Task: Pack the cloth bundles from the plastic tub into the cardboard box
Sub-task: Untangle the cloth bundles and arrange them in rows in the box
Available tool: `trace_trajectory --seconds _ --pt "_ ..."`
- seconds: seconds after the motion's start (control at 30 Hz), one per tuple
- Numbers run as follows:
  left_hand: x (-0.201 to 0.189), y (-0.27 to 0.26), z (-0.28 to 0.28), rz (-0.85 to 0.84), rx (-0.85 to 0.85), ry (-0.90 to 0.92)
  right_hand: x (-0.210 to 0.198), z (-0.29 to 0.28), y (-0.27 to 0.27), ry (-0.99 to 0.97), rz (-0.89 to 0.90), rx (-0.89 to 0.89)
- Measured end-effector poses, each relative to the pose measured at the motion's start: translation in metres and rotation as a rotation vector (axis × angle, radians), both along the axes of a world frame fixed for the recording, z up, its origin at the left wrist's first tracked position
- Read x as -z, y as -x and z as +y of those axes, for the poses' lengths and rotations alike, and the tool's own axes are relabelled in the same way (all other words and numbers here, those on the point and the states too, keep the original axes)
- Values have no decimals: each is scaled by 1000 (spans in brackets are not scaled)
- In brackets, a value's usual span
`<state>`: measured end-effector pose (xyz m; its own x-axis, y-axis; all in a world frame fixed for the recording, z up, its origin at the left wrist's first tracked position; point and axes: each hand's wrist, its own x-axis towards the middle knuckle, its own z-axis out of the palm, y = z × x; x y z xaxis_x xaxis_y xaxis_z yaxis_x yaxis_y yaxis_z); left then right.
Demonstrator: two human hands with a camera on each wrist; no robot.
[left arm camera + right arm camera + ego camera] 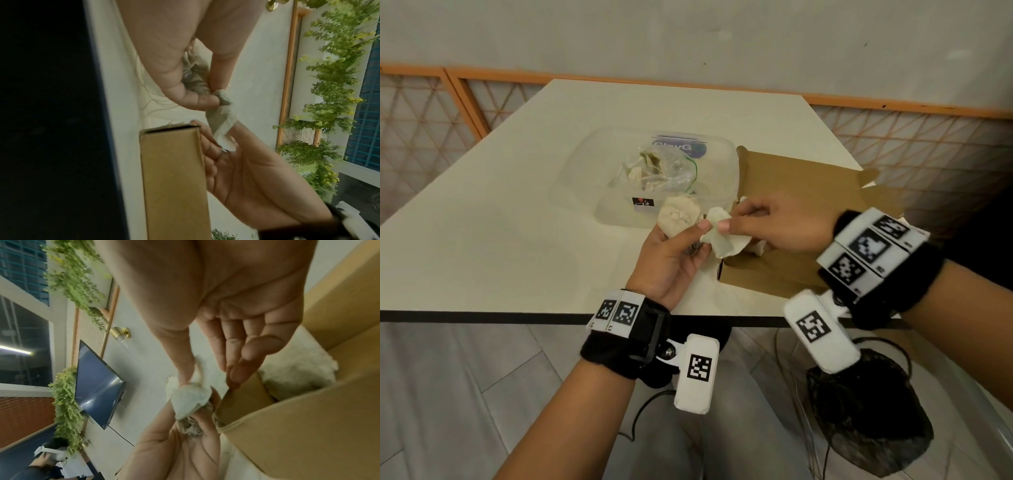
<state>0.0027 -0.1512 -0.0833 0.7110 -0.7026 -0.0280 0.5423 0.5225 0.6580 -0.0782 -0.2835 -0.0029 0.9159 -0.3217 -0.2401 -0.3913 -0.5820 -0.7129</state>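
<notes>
Both hands hold one cream cloth bundle (722, 240) between the clear plastic tub (599, 192) and the cardboard box (784, 274), above the box's near left corner. My left hand (688, 236) pinches one end of the cloth (222, 123) and also grips a second, rounder bundle (679, 214) with frayed threads (195, 78). My right hand (729, 217) pinches the other end with thumb and forefinger (191, 395). Inside the box lies another white bundle (298, 373). More bundles sit in a clear bag (657, 168) in the tub.
The box's lid flap (808, 178) lies open toward the far right. The table's front edge (517, 317) runs just under my wrists. A black mesh bag (866, 418) and cables lie on the floor below. Another person wearing a headset (51, 454) appears in the right wrist view.
</notes>
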Motion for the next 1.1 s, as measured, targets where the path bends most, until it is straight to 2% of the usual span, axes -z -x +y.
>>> trace_trajectory --seconds 0.3,0.43,0.63,0.77,0.83,0.9,1.03,1.1 --pt "0 2 -2 -59 -3 -126 -17 -15 -15 102 -100 18" --pt "0 1 -2 -27 -35 -122 -22 -17 -13 83 -136 45" --pt "-2 2 -1 19 -40 -93 -17 -18 -13 86 -42 -6" --pt "-1 -1 -1 43 -26 -77 -34 -39 -5 300 -36 53" --pt "0 -1 -1 44 -26 -77 -41 -53 2 461 39 49" --pt "1 -1 -1 34 -22 -73 -42 -64 8 541 123 46" --pt "1 -2 -1 20 -22 -64 -34 -72 14 557 295 -30" --pt "1 -2 -1 23 -22 -60 -28 -73 13 535 303 -33"
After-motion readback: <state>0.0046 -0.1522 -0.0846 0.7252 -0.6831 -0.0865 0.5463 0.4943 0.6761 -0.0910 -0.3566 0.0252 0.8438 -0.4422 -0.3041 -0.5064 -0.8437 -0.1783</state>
